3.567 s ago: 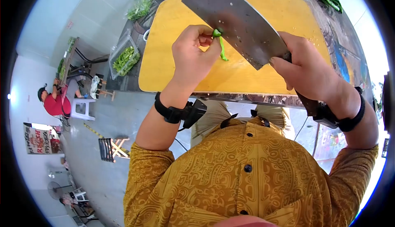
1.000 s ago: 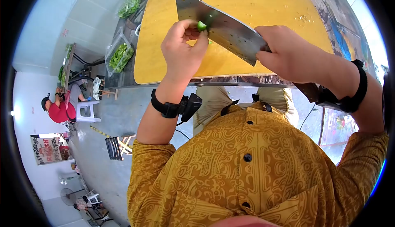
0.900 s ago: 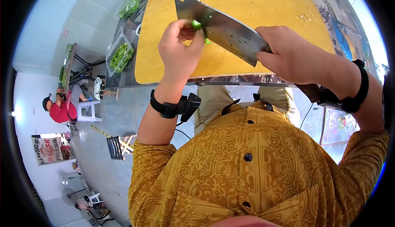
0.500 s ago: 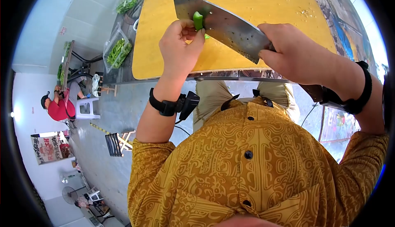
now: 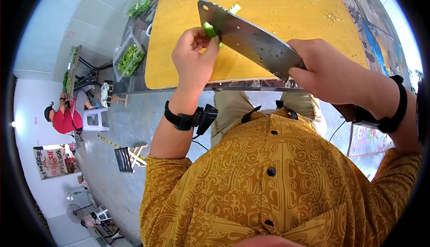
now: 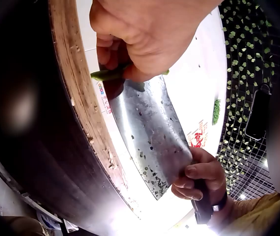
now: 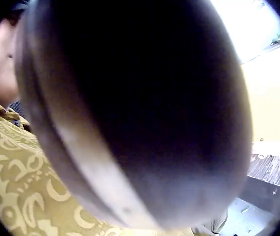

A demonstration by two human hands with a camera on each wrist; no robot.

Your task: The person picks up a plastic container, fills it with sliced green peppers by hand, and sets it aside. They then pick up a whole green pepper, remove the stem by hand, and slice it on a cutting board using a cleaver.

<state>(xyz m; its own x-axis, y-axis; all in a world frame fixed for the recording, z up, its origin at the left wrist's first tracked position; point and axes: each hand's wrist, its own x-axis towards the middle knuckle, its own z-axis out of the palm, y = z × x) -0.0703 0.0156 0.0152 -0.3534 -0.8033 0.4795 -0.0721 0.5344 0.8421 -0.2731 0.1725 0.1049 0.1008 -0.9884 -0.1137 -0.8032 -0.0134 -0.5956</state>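
Note:
My left hand point(image 5: 195, 52) pinches a green pepper piece point(image 5: 209, 29) between thumb and fingers over the yellow cutting board point(image 5: 188, 12). Beside it slants the wide blade of a cleaver point(image 5: 257, 43), its face close against those fingers. My right hand point(image 5: 327, 68) grips the cleaver by its handle. Beyond the blade shows a pale-edged green pepper piece point(image 5: 234, 9). From the left wrist, the pepper's green end point(image 6: 105, 75) sticks out past the fingers above the speckled cleaver blade point(image 6: 150, 128). A large dark blurred shape point(image 7: 155, 108) blocks most of the right wrist view.
Left of the board stands a clear plastic box point(image 5: 130, 59) of cut greens, with a bag of greens point(image 5: 139, 3) farther back. Seeds point(image 5: 331, 16) dot the board's right side. The table's near edge point(image 5: 242, 88) runs before my body. A seated person point(image 5: 67, 119) works far left.
The right hand and cleaver have shifted right and toward my body. The held pepper piece, upright half a second ago, leans left. Another pepper piece now shows beyond the blade.

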